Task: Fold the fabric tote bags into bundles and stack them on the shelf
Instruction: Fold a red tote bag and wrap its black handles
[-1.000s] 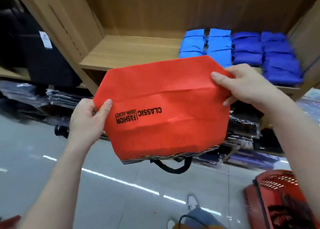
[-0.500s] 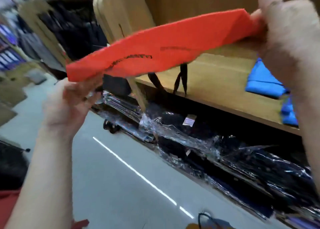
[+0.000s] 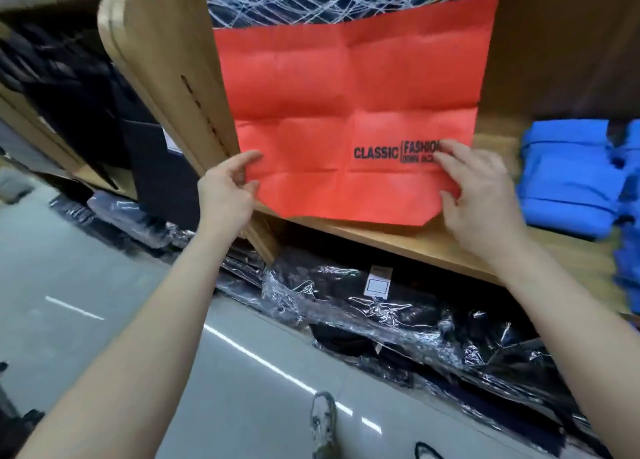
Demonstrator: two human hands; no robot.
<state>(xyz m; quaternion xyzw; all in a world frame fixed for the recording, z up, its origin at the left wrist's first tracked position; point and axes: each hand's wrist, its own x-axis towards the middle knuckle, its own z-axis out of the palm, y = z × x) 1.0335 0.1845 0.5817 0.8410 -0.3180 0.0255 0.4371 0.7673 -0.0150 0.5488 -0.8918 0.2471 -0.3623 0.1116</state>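
Red tote bag [image 3: 346, 112] lies spread flat on the wooden shelf [image 3: 381, 240], its near edge hanging slightly over the shelf's front edge. Its far end, patterned dark with white lines, is cut off by the top of the view. The left hand [image 3: 225, 191] pinches the bag's left edge between thumb and curled fingers, beside the shelf's side panel [image 3: 166, 60]. The right hand [image 3: 481, 202] rests on the bag's near right corner with fingers fairly straight, covering the end of the black lettering. Folded blue bundles [image 3: 568, 181] sit blurred at the shelf's right end, partly out of view. Plastic-wrapped dark clothes [image 3: 398, 306] lie below.
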